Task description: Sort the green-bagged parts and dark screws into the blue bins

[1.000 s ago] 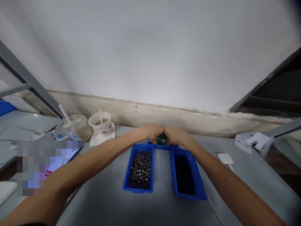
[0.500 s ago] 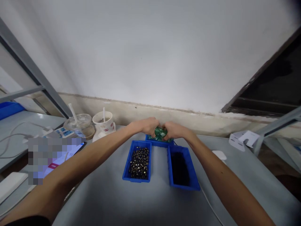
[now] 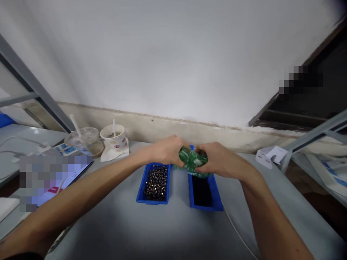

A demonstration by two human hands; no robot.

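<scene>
A crumpled, shiny green plastic bag (image 3: 192, 159) is stretched between my two hands, above the back of the table. My left hand (image 3: 168, 150) grips its left side with the fingers closed. On the other side my right hand (image 3: 219, 159) is curled round the bag's edge. What the bag contains cannot be made out. In front and to the left stands a blue bin (image 3: 168, 186) of small metal bolts (image 3: 156, 182). A second blue bin (image 3: 216, 196), partly under the bag, holds a dark mass (image 3: 202, 191) too dim to identify.
A paper cup (image 3: 115, 139) with a straw and a clear plastic cup (image 3: 90, 141) stand at the back left. A lit phone (image 3: 67, 177) lies left of my forearm. A white cable (image 3: 234, 225) runs along the right; white brackets (image 3: 267, 157) sit farther right, before the wall.
The green bag has come up out of the back blue bin, nearer to me and to the right, in both hands. It is spread wider, and my hands are farther apart.
</scene>
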